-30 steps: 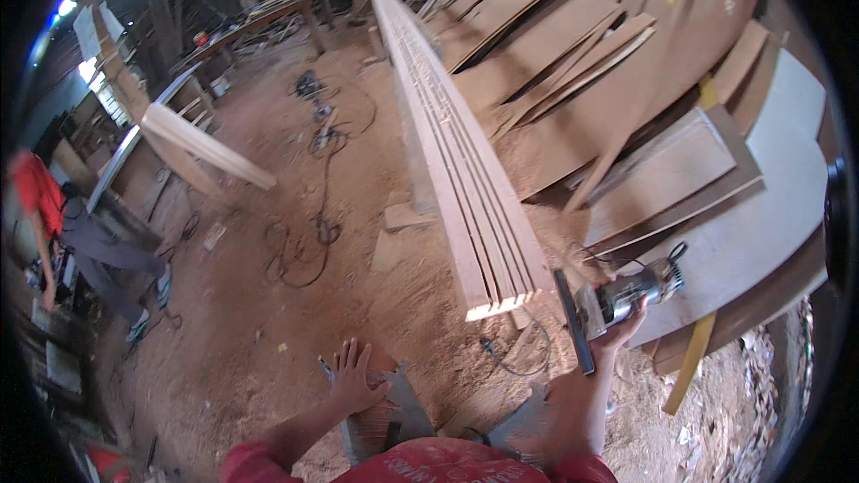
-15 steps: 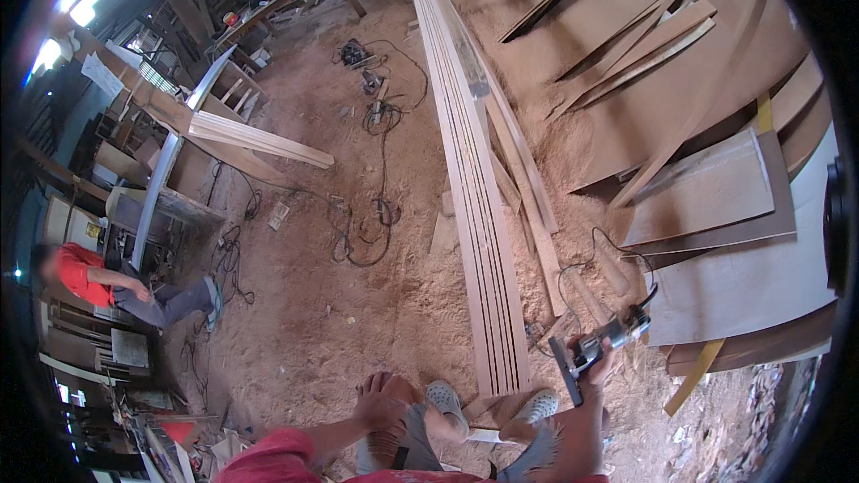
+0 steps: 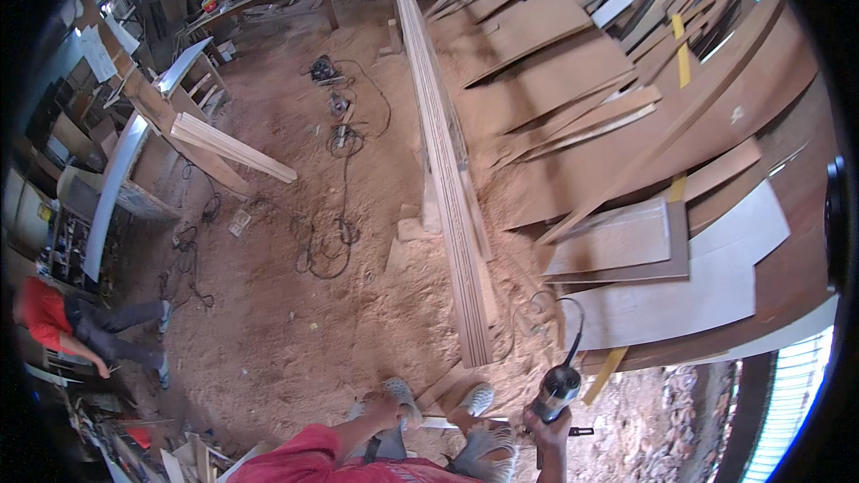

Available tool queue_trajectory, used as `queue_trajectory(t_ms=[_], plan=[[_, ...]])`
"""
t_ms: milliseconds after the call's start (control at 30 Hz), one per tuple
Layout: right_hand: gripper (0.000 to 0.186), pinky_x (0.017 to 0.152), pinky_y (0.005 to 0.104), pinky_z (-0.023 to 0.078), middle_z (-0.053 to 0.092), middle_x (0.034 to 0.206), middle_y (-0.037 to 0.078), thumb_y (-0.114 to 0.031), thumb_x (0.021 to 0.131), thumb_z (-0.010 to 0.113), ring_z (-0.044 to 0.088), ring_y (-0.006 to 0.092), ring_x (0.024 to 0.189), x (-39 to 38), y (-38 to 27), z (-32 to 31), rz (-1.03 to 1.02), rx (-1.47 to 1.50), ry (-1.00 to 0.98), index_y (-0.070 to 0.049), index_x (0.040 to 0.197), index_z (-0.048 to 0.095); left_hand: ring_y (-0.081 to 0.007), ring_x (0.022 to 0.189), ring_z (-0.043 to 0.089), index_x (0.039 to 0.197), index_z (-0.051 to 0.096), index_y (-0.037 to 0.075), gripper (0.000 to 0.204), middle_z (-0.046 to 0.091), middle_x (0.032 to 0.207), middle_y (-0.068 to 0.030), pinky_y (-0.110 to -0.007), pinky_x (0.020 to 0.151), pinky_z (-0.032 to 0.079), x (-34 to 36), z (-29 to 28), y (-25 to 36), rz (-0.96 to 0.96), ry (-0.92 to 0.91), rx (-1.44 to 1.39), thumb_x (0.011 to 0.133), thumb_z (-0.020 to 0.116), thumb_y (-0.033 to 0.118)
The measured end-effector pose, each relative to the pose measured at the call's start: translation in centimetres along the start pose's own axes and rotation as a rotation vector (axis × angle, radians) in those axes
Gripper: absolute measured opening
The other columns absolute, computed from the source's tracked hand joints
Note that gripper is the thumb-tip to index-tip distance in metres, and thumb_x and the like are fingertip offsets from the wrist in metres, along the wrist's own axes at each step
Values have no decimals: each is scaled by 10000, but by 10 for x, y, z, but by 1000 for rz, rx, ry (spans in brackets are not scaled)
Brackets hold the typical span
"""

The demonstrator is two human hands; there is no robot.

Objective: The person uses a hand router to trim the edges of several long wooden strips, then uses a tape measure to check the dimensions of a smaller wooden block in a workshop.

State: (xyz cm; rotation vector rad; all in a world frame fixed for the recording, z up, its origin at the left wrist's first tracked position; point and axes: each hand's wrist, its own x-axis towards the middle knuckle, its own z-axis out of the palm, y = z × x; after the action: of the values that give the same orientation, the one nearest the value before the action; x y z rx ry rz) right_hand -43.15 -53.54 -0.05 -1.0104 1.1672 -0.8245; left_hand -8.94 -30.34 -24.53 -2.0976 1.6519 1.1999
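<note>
My right hand (image 3: 548,429), at the lower right, is wrapped round a corded trim router (image 3: 559,386) with a dark, rounded motor end. Its black cord (image 3: 574,340) rises from the top and loops onto the sawdust. My left hand (image 3: 383,408) is low over my leg, with nothing visible in it; its fingers look loosely apart, though they blend with the leg. Ahead of my feet runs a long stack of narrow wooden boards (image 3: 447,188), set edge to edge and raised off the ground. Neither hand touches the boards.
Leaning wooden sheets (image 3: 537,72) and pale panels (image 3: 662,295) line the right side. Power tools with tangled cords (image 3: 344,139) lie on the sawdust floor. A person in a red shirt (image 3: 45,313) is at the far left. A workbench (image 3: 268,0) stands at the back.
The router has swung from lying sideways to standing with its motor end and cord up, and has moved lower and slightly left. My view has shifted right. The person at left has moved.
</note>
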Motion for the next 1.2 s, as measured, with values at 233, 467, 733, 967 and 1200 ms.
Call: queue_trajectory(t_ms=[233, 467, 733, 967, 1200], plan=[[632, 751, 371, 620, 779, 918, 138, -267, 635, 966, 766, 205, 821, -125, -153, 38, -32, -717, -74, 55, 1099, 680, -407, 1390, 490, 1547, 402, 108, 744, 483, 1510, -245, -494, 1145, 416, -66, -229, 143, 722, 545, -682, 911, 737, 298], [731, 833, 330, 597, 755, 1048, 101, -204, 570, 1000, 704, 117, 956, -192, -245, 103, -119, -655, -159, 42, 1168, 659, -305, 1384, 520, 1464, 531, 102, 703, 555, 1481, -187, -455, 1178, 388, -160, -362, 205, 1123, 108, -798, 881, 803, 386], [845, 861, 434, 557, 651, 1163, 164, -589, 754, 741, 659, 302, 1001, -210, -282, 96, -109, 77, -10, 3, 1331, 567, -198, 882, 665, 1133, 720, 61, 398, 728, 945, -85, -383, 814, 525, -113, -201, 46, 814, 17, -791, 944, 703, 411], [816, 1052, 451, 523, 582, 1341, 191, -303, 874, 809, 596, 308, 1231, -142, -285, 105, -873, -360, 198, 6, 1501, 388, -209, 877, 669, 1128, 723, 72, 344, 726, 960, -120, -392, 763, 531, -151, -137, -99, 327, 225, -912, 956, 678, 366], [942, 1080, 420, 501, 571, 1394, 164, -196, 767, 934, 588, 273, 1239, -56, -317, 178, -1108, -480, 331, -9, 1502, 375, -378, 955, 739, 1023, 751, 47, 343, 740, 878, -220, -497, 778, 555, -155, -128, -171, -369, 496, -1065, 979, 623, 361]])
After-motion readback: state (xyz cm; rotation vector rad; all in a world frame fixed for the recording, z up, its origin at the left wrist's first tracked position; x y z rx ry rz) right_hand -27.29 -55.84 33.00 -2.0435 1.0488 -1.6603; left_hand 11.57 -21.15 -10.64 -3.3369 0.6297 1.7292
